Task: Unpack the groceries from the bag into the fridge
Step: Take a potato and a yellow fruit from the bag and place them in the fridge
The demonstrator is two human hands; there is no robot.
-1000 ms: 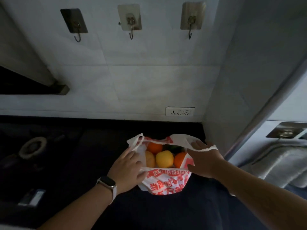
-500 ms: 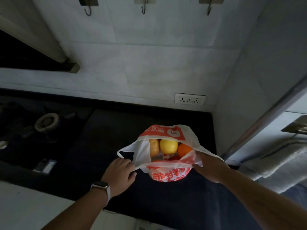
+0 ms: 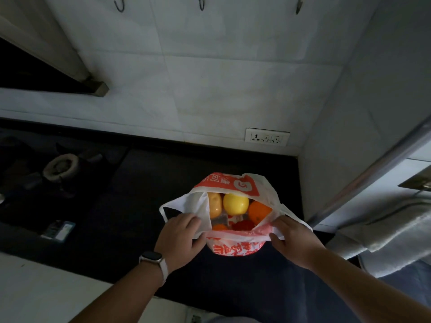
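Note:
A white and red plastic bag (image 3: 235, 247) stands open on the dark counter (image 3: 144, 206). Inside it I see a yellow fruit (image 3: 235, 203), an orange (image 3: 258, 211), a yellow-orange fruit (image 3: 214, 204), something red (image 3: 242, 225) and a small grey packet (image 3: 220, 219). My left hand (image 3: 180, 238), with a watch on its wrist, grips the bag's left rim. My right hand (image 3: 292, 241) pinches the right rim and handle. Both hands hold the mouth apart. The fridge is not clearly in view.
A gas burner (image 3: 61, 166) sits on the counter at left, with a small card-like item (image 3: 58, 230) nearer me. A wall socket (image 3: 267, 137) is behind the bag. Hooks (image 3: 201, 3) hang above. A grey towel (image 3: 384, 227) hangs at right beside a metal edge (image 3: 373, 173).
My left hand moved right from the counter beside the bag onto the bag's left rim. The bag's mouth is spread wider, showing more items. The view has tilted slightly down.

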